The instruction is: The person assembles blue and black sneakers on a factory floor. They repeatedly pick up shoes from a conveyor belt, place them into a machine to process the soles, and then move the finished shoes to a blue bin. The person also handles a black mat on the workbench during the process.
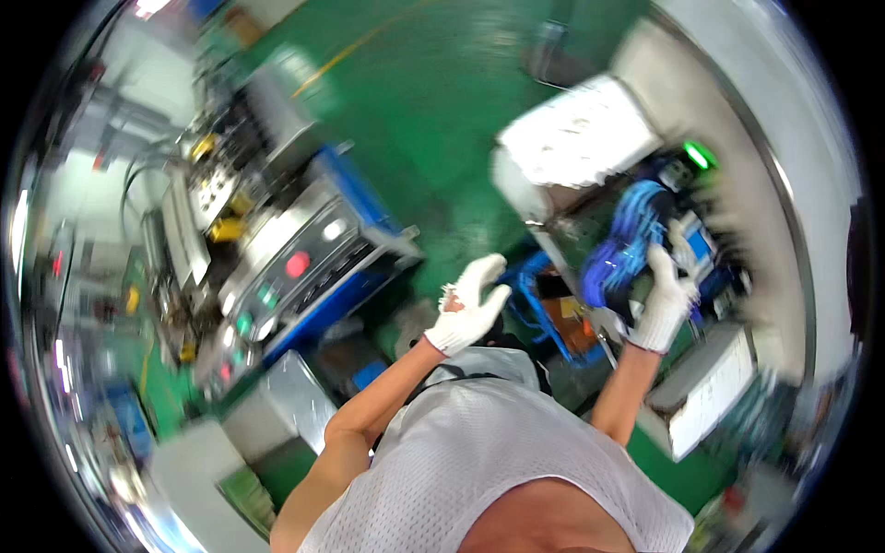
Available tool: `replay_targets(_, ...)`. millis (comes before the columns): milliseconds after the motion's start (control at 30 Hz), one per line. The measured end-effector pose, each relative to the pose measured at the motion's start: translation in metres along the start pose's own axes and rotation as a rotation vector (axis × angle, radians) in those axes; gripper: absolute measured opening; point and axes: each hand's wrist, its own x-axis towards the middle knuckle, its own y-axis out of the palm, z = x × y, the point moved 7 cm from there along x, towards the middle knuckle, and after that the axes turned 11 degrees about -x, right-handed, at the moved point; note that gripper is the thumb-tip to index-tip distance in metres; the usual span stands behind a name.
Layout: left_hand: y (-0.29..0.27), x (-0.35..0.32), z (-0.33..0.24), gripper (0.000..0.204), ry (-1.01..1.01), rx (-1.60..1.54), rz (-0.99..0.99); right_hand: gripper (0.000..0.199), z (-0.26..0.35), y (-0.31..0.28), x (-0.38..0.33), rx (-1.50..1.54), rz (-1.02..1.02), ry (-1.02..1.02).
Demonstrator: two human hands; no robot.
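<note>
My left hand [468, 309], in a white knit glove, is held in front of my body with thumb and fingers apart and nothing in it. My right hand [666, 309], gloved alike, reaches over a workbench on the right. Its fingers look stretched and spread, though they are blurred. Just left of it lies a bundle of glossy blue and purple strands [627, 235]. A small blue and white item [698, 244] is close to its fingertips, among dark parts too blurred to name.
A control machine [295, 267] with coloured buttons stands on the left. A white-topped box [581, 129] sits at the bench's far end, and a white carton [705, 392] at the near end. A blue-framed cart [558, 309] is between me and the bench. The floor [415, 120] is green.
</note>
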Motion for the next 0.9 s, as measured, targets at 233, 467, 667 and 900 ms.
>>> replay_targets(233, -0.124, -0.143, 0.062, 0.051, -0.156, -0.004, -0.527, 0.05, -0.064, 0.028, 0.037, -0.512, -0.054, -0.136)
replay_targets(467, -0.188, -0.239, 0.118, 0.055, -0.213, 0.016, -0.606, 0.043, -0.092, 0.048, 0.159, -0.705, 0.187, -0.147)
replay_targets(667, -0.274, -0.289, 0.115, 0.055, -0.184, 0.123, -0.647, 0.053, -0.084, 0.049, 0.185, -0.701, -0.049, -0.042)
replay_targets(900, -0.357, -0.373, 0.155, 0.055, -0.275, 0.126, -0.902, 0.058, -0.108, 0.042, 0.151, -0.52, -0.116, 0.094)
